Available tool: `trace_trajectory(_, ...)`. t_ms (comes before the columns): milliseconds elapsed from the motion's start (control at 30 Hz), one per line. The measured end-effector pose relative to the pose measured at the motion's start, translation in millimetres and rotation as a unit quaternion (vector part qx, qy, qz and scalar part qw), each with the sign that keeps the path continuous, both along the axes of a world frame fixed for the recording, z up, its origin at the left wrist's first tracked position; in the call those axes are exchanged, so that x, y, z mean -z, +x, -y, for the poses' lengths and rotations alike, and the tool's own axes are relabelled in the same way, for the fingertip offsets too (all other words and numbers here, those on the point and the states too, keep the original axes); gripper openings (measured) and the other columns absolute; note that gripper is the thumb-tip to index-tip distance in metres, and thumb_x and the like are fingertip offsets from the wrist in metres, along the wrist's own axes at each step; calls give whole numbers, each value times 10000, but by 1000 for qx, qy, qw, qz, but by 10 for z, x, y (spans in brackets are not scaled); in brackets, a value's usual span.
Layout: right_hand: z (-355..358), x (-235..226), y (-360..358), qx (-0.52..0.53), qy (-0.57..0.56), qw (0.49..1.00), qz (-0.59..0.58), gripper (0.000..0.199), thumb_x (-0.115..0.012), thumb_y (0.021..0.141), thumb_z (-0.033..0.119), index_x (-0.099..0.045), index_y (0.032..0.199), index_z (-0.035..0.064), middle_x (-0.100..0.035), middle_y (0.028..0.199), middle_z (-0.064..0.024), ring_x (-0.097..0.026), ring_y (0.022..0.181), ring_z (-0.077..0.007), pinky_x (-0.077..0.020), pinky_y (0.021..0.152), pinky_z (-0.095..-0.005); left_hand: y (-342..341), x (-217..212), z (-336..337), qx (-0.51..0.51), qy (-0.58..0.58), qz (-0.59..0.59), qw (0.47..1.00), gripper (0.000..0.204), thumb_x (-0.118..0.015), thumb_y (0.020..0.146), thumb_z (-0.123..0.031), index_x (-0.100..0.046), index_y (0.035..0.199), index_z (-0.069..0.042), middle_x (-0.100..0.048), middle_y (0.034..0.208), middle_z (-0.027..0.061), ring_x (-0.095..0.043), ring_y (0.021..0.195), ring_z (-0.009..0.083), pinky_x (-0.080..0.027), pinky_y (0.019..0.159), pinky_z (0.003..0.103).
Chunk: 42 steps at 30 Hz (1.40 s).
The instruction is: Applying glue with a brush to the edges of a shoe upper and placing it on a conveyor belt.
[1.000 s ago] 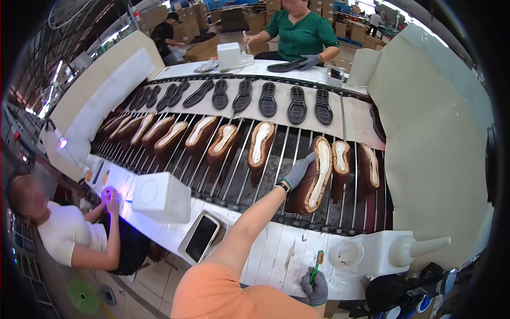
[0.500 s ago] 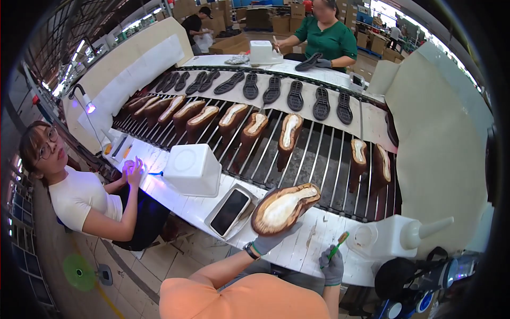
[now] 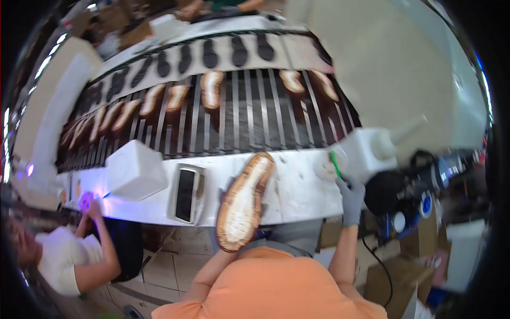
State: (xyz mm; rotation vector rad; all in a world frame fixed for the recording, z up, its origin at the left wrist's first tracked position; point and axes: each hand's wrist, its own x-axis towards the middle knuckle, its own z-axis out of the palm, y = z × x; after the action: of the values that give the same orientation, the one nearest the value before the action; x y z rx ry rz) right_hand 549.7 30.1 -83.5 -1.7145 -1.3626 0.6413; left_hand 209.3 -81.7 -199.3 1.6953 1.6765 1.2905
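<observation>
A brown shoe upper (image 3: 245, 204) is in my left hand (image 3: 221, 195), its pale underside turned up toward me and its narrower end pointing away. The upper covers most of that hand; only bits of grey glove show at its edges. My right hand (image 3: 351, 199), in a grey glove, is closed on a green-handled brush (image 3: 335, 164). The brush's head is down at the round opening beside a white plastic bottle (image 3: 372, 149) with a long spout, blurred, so I cannot tell whether it dips inside.
On the white bench (image 3: 297, 186) a tray with a black phone (image 3: 186, 194) stands beside a white box-like container (image 3: 137, 171). Beyond runs a rack of metal bars (image 3: 249, 119) with several uppers, then a row of black soles (image 3: 210, 53). Co-workers sit at left and far side.
My view has swung down and right. The right hand has moved forward with the brush to the white bottle's opening. My left hand has drawn the upper nearer and turned it lengthwise.
</observation>
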Motion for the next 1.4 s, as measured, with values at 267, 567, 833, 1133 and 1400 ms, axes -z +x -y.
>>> trace_trajectory(267,22,-126,40,55,-45,962,263,239,-731,809,226,-726,959,40,-700,863,-168,-675,773,-325,-512,692,-393,135,-186,-348,-50,3,-97,994,588,-656,935,-262,-440,1443,-59,-505,1434,98,-471,1300,227,-310,1138,363)
trace_trajectory(567,-126,-61,-141,5,-114,883,456,131,-639,872,225,-621,881,96,-637,848,-136,-665,789,-336,-520,684,-452,240,-479,-199,-41,-21,-255,966,664,-677,914,-296,-394,1479,-94,-457,1483,82,-441,1330,251,-306,1132,367)
trace_trajectory(833,-208,-93,52,-52,-132,939,313,179,-663,851,231,-720,896,67,-697,843,-176,-667,707,-342,-514,660,-436,127,3,16,-62,-14,-305,950,658,-609,936,-398,-388,1494,-127,-439,1497,91,-425,1339,288,-328,1114,380)
trace_trajectory(1133,31,130,19,7,-179,918,-354,332,-538,1009,209,-625,1225,-27,-642,776,-17,-399,495,-15,-267,431,-175,362,-23,78,-111,-7,-12,994,637,-599,938,-416,-413,1479,-136,-469,1468,96,-445,1320,289,-345,1106,392)
trace_trajectory(1400,3,-653,-462,-151,-124,941,-277,265,-574,941,112,-692,1123,-39,-672,883,-44,-469,643,-42,-322,543,-189,657,-204,-297,-131,81,-64,986,638,-588,949,-399,-367,1485,-133,-443,1475,125,-450,1327,311,-322,1109,447)
